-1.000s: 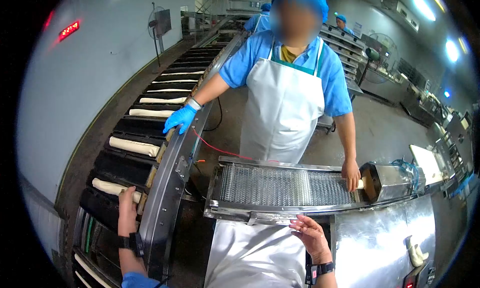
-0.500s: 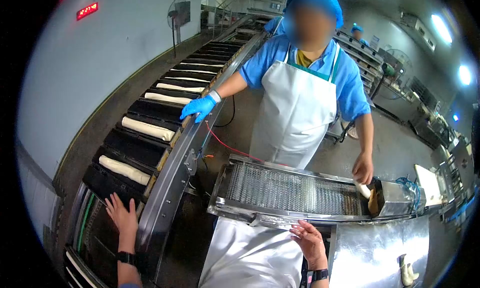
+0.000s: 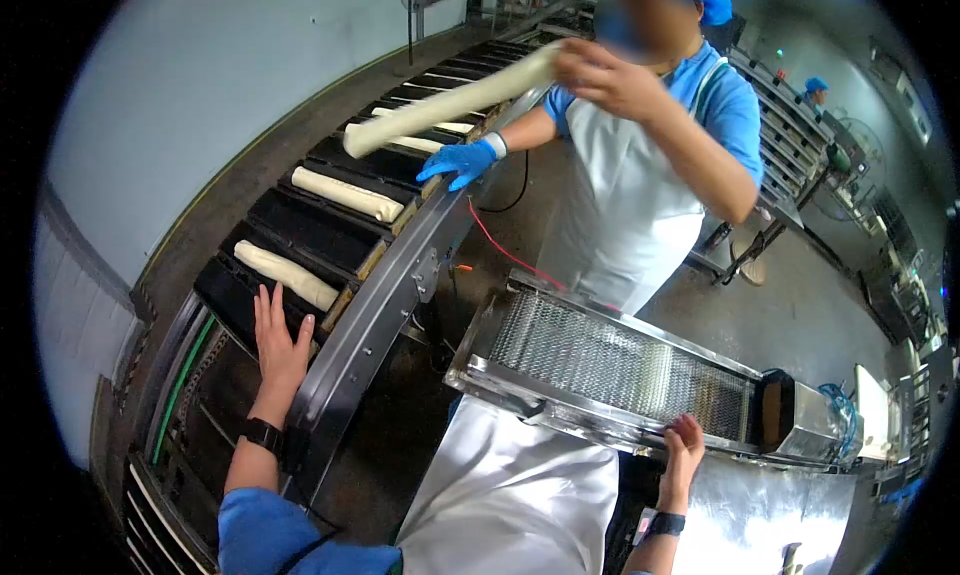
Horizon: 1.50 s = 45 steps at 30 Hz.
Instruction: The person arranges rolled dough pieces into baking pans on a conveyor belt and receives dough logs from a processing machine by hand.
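Note:
My left hand (image 3: 281, 345) has its fingers spread over the near black tray (image 3: 225, 293) of the left conveyor, just below a long pale dough strip (image 3: 287, 274). Nothing is held in it. My right hand (image 3: 684, 447) is at the near metal edge of the mesh conveyor (image 3: 600, 360), its fingers bent and close together; whether they hold anything is hidden. Across from me, a co-worker's bare hand (image 3: 610, 78) holds one end of a dough strip (image 3: 455, 100) in the air above the trays. The co-worker's blue-gloved hand (image 3: 461, 162) rests on the left conveyor's rail.
More black trays with dough strips run toward the back left. A metal rail (image 3: 385, 310) edges the left conveyor. A metal box (image 3: 808, 425) sits at the mesh conveyor's right end, and a shiny metal table (image 3: 770, 500) lies right of my right hand.
The co-worker's bare hand has lifted a dough strip from the mesh conveyor's right end across to the left trays. My left hand, earlier on a strip, has come off it. The view has shifted.

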Available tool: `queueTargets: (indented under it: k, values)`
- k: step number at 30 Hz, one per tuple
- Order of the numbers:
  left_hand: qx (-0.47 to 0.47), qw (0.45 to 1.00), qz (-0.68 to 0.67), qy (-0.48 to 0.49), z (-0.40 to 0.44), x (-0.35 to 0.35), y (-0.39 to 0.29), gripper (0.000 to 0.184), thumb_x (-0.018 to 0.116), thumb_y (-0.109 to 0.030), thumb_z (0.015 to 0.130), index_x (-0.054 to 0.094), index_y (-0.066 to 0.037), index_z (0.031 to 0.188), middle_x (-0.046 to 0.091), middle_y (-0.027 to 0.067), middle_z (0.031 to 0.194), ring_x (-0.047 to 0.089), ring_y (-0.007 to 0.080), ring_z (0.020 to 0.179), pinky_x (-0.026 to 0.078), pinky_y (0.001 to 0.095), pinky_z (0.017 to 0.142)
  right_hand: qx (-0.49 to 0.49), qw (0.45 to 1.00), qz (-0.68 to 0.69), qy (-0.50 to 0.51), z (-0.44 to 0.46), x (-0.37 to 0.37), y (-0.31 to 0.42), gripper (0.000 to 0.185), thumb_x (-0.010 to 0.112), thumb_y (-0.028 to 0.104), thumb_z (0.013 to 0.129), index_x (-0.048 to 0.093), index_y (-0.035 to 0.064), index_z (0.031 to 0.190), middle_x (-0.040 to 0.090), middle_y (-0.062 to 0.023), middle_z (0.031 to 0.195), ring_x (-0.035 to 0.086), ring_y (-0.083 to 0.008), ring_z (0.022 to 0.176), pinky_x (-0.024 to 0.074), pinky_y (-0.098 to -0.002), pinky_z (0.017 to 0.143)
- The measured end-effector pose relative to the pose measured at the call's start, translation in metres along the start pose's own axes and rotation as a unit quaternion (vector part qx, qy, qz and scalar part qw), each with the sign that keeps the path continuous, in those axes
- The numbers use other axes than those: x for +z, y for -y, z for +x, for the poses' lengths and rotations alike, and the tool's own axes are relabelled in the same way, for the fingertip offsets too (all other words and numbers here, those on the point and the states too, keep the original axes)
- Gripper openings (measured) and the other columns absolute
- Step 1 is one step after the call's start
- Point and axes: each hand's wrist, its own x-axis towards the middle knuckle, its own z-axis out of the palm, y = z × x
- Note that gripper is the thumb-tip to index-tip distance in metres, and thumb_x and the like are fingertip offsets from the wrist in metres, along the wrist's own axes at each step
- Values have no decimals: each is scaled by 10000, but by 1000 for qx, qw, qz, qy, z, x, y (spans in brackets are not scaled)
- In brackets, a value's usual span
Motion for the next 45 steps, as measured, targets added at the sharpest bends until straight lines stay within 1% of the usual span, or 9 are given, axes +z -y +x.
queueTargets:
  k: [2, 3, 4, 8, 11, 13, 30, 39, 45]
  values:
    - [18, 1000, -12, -8, 1, 3, -2, 685, 555, -384, 947, 283, -50, 1479, 183, 241, 1550, 161, 408, 1438, 197, 506, 1150, -119, 972, -192, -70, 32, -28, -26, 480, 656, -15, 787, 526, -41, 1248, 563, -142, 1178, 553, -247, 1093, 473, -353, 917]
    - [21, 1000, -13, -6, 0, 4, -5, 685, 555, -384, 947, 283, -50, 1479, 183, 241, 1550, 161, 408, 1438, 197, 506, 1150, -136, 956, -244, -87, 41, -39, -27, 463, 657, 49, 812, 522, -52, 1244, 552, -180, 1217, 525, -324, 1137, 416, -415, 1000]
    - [37, 999, -8, -3, 0, 3, -8, 674, 557, -377, 946, 296, -47, 1473, 193, 242, 1546, 169, 406, 1436, 200, 501, 1150, -148, 896, -409, -86, 49, -52, -24, 518, 641, 138, 859, 462, -49, 1307, 471, -244, 1323, 446, -391, 1231, 343, -455, 1070]
    - [95, 995, 5, -2, 15, 7, -13, 640, 559, -350, 948, 326, -39, 1456, 221, 239, 1536, 189, 398, 1432, 207, 493, 1147, -65, 758, -634, -141, 73, -67, -42, 658, 535, 204, 939, 220, -6, 1477, 152, -291, 1534, 134, -419, 1438, 183, -493, 1161]
    - [86, 996, -9, -7, 27, 13, -15, 606, 557, -329, 951, 353, -35, 1441, 252, 238, 1525, 227, 398, 1418, 220, 491, 1141, -76, 747, -646, -137, 73, -65, -40, 662, 510, 194, 943, 191, -2, 1488, 124, -284, 1546, 124, -417, 1443, 157, -492, 1168]
    - [91, 995, -24, -19, 36, 23, -9, 588, 549, -339, 957, 374, -32, 1427, 279, 237, 1512, 268, 398, 1401, 241, 481, 1136, -141, 738, -639, -163, 73, -70, -44, 689, 518, 153, 929, 160, 9, 1500, 105, -268, 1557, 120, -410, 1446, 143, -488, 1173]
    - [85, 996, -28, 7, 76, 55, -15, 588, 596, -267, 937, 374, -18, 1420, 299, 216, 1509, 283, 378, 1398, 251, 465, 1139, -160, 740, -623, -197, 70, -67, -46, 709, 533, 30, 877, 189, 35, 1497, 184, -255, 1540, 202, -410, 1424, 206, -470, 1159]
    - [189, 982, -21, 11, 94, 55, -20, 681, 681, -216, 831, 386, -24, 1414, 314, 229, 1491, 304, 399, 1373, 271, 478, 1120, -159, 745, -624, -174, 80, -56, -34, 763, 470, -58, 773, 235, 55, 1489, 254, -279, 1502, 251, -455, 1385, 235, -479, 1147]
    - [227, 974, -25, 1, 103, 72, -12, 682, 673, -192, 832, 370, -23, 1419, 303, 227, 1499, 304, 395, 1374, 272, 484, 1120, -103, 740, -656, -107, 83, -42, -17, 759, 495, -62, 764, 286, 79, 1479, 245, -225, 1528, 208, -421, 1420, 230, -483, 1148]
